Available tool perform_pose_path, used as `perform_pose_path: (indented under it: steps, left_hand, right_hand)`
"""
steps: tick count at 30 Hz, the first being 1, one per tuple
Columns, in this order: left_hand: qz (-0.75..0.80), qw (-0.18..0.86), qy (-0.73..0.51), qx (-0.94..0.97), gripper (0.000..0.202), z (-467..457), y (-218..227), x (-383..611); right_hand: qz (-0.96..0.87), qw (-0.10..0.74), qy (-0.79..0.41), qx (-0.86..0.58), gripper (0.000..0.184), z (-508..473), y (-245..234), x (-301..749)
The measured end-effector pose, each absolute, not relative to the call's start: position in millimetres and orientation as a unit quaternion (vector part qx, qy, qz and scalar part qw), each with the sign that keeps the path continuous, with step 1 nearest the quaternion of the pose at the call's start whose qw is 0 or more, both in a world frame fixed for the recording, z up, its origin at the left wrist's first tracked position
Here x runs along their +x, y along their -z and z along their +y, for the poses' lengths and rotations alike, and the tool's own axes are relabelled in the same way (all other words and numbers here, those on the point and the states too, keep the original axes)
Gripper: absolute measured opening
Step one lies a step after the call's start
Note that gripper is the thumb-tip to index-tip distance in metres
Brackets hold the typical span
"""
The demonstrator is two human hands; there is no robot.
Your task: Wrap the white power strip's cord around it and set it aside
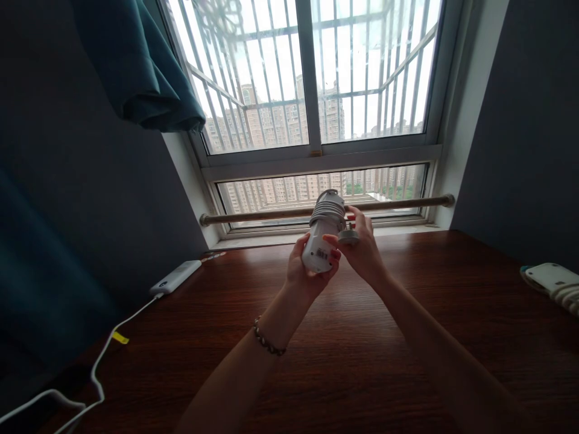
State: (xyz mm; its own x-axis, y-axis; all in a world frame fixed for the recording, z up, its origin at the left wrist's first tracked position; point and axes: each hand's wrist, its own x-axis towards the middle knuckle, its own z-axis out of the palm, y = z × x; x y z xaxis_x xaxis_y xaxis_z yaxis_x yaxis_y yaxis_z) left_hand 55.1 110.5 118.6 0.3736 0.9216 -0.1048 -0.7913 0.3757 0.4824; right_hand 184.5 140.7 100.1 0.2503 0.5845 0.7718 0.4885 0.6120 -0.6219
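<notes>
A white cylindrical appliance [319, 250] with a small printed label is held tilted above the table, in front of the window. Its base rests in my left hand [307, 265], whose fingers are wrapped around it. White cord [328, 211] is wound in several turns about the upper part. My right hand [362, 247] is closed at the appliance's right side, around a plug [348, 235] with a round pale back. Its fingertips lie close to the wound cord and partly hide behind the plug.
Below the hands spreads a dark reddish-brown wooden table [344, 349]. On the left lies a white power strip [176, 277] with its cable [108, 343] and a yellow tag [120, 337]. At right is a white device with coiled cord [554, 280]. A rail [407, 205] crosses the window.
</notes>
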Motion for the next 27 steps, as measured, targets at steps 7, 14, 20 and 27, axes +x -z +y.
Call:
perform_pose_path:
  steps: [7, 14, 20, 27]
  left_hand:
    - [0.114, 0.843, -0.502, 0.156, 0.027, 118, -117, 45]
    - [0.125, 0.826, -0.520, 0.180, 0.029, 113, -120, 47]
    - [0.154, 0.795, -0.540, 0.229, 0.034, 105, -121, 51]
    - [0.219, 0.687, -0.612, 0.325, 0.028, 96, -121, 56]
  right_hand:
    - [-0.656, 0.603, -0.300, -0.341, 0.041, 127, -124, 211]
    - [-0.599, 0.659, -0.404, -0.209, 0.043, 124, -126, 200]
    - [-0.691, 0.658, -0.156, -0.256, 0.019, 120, -126, 204]
    - [-0.798, 0.544, 0.056, -0.253, 0.009, 112, -130, 208]
